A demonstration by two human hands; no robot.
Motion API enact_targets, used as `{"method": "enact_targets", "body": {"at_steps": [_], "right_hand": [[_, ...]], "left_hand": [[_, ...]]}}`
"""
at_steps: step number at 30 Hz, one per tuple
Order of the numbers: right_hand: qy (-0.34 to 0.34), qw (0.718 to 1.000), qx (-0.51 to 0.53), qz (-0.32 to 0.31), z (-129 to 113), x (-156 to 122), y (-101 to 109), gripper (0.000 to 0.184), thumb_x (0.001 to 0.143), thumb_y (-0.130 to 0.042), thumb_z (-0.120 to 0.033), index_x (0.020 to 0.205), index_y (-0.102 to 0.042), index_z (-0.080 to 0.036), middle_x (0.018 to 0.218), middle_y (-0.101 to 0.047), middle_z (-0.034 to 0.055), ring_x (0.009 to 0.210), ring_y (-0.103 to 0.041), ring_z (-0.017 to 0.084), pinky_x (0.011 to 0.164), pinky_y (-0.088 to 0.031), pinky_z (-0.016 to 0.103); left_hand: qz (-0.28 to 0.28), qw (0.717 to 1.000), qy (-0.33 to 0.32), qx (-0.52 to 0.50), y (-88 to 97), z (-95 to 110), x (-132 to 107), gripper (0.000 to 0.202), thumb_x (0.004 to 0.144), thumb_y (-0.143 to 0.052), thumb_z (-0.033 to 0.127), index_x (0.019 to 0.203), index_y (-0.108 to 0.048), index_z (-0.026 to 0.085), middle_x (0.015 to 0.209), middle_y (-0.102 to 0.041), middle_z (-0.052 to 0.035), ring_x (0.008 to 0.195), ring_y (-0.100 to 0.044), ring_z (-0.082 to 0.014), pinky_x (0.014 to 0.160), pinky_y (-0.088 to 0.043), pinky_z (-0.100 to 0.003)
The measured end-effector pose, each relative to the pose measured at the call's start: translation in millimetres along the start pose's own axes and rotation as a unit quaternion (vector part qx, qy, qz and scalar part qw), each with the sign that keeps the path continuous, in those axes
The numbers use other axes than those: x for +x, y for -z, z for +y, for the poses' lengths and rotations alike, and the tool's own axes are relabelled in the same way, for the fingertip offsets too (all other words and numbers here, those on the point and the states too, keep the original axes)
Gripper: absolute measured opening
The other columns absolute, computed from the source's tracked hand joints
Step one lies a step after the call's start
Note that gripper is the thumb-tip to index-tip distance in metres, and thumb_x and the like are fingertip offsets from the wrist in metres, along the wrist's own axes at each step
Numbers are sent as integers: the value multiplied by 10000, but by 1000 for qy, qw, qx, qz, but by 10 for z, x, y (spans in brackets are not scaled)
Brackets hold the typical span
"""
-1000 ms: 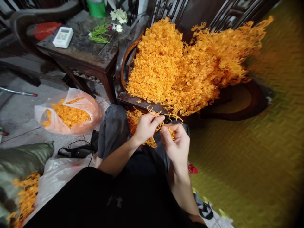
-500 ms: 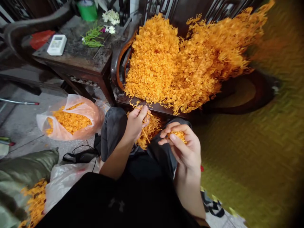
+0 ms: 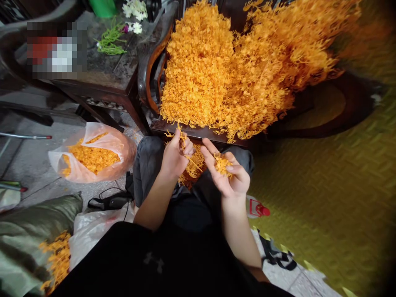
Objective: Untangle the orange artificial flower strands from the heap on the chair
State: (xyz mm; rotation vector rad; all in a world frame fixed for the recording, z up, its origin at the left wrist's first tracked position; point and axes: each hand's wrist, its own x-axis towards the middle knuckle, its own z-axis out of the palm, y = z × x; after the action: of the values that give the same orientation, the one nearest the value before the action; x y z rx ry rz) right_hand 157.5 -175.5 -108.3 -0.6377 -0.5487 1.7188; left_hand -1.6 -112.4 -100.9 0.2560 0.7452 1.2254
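Straight ahead, the heap of sprigs [image 3: 198,74] spreads to the front edge of the chair seat [image 3: 198,133], and just left stands the side table [image 3: 130,62], stems [image 3: 111,40] toward its right edge, flower cluster [image 3: 135,10] behind them! Down on the floor, left of the left knee [image 3: 150,159], sits the plastic bag [image 3: 126,148] with loose bits [image 3: 89,156] inside, while the bottle [image 3: 256,207] is right of the right forearm [image 3: 236,222].

Homelike room with dark wooden armchair [image 3: 198,132]

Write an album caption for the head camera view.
Left hand gripping an orange stem, right hand holding orange florets, near an orange heap.
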Motion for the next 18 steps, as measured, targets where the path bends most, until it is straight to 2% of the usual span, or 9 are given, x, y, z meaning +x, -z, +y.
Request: {"method": "enact_targets", "body": {"at_steps": [2, 4, 6, 7, 10, 12, 13, 15, 18], "right_hand": [[1, 1000, 12, 25, 34, 17, 63, 288, 681, -651, -160, 914, -731, -311, 1331, -682, 12, 1285, -634, 269, 1031, -572, 573], [-2, 999, 2, 50, 63, 29, 125, 350, 656, -637, -167, 958, -717, -325, 1129, -714, 12, 1103, -691, 235, 959, -609, 556], [-11, 998, -9, 54, 77, 32, 166, 453, 649, -627, -181, 1066, -709, -339, 934, -667, -1, 891, -681, 180, 810, -655, 436], [-17, 999, -9, 49, 79, 30, 171, 517, 646, -622, -184, 1133, -700, -341, 899, -640, -5, 827, -657, 157, 728, -651, 360], [-23, 999, 7, 41, 66, 32, 116, 633, 635, -619, -167, 1244, -681, -330, 1062, -661, 18, 769, -606, 114, 537, -553, 201], [-13, 998, 9, 60, 48, 83, 54, 580, 649, -630, -139, 1196, -698, -317, 1217, -662, 35, 759, -584, 95, 475, -480, 155], [1, 997, 4, 78, 36, 141, 30, 530, 662, -643, -129, 1157, -702, -309, 1238, -661, 40, 759, -578, 89, 462, -452, 141], [43, 992, -29, 112, 3, 355, -2, 399, 679, -688, -134, 1052, -687, -275, 1127, -677, 42, 763, -578, 86, 466, -430, 126], [110, 982, -103, 114, -70, 930, -63, 294, 666, -787, -235, 894, -602, -227, 892, -617, 6, 740, -578, 91, 503, -467, 143]], "left_hand": [[-4, 1000, -10, 1, 18, -9, 16, 426, 1020, -513, 552, 777, -518, 202, 586, -327, 80, 452, -251, -67, 516, -321, -248], [-5, 1000, -15, -1, 38, -16, 28, 428, 1019, -517, 551, 768, -516, 204, 585, -316, 79, 452, -236, -69, 511, -306, -255], [-1, 1000, -17, -2, 53, -20, 38, 423, 1022, -516, 542, 767, -518, 205, 586, -310, 77, 452, -231, -69, 512, -304, -257], [1, 1000, -17, -5, 58, -22, 41, 420, 1025, -516, 535, 768, -520, 204, 587, -310, 77, 452, -232, -68, 512, -305, -255], [-10, 999, -14, -39, 64, -22, 39, 402, 1026, -533, 510, 777, -525, 194, 584, -314, 82, 446, -241, -60, 509, -303, -240], [-19, 997, -9, -70, 67, -15, 26, 385, 1022, -553, 487, 788, -530, 183, 583, -330, 85, 444, -259, -53, 506, -302, -226], [-21, 996, -6, -83, 70, -7, 20, 378, 1022, -561, 472, 789, -529, 177, 582, -339, 85, 443, -268, -50, 503, -300, -220], [-16, 994, -4, -109, 85, 19, 12, 372, 1027, -565, 434, 773, -516, 166, 575, -348, 84, 439, -276, -46, 497, -297, -212], [-10, 990, -17, -139, 138, 101, 8, 366, 1035, -556, 377, 746, -501, 159, 566, -347, 81, 430, -264, -46, 487, -292, -209]]}}
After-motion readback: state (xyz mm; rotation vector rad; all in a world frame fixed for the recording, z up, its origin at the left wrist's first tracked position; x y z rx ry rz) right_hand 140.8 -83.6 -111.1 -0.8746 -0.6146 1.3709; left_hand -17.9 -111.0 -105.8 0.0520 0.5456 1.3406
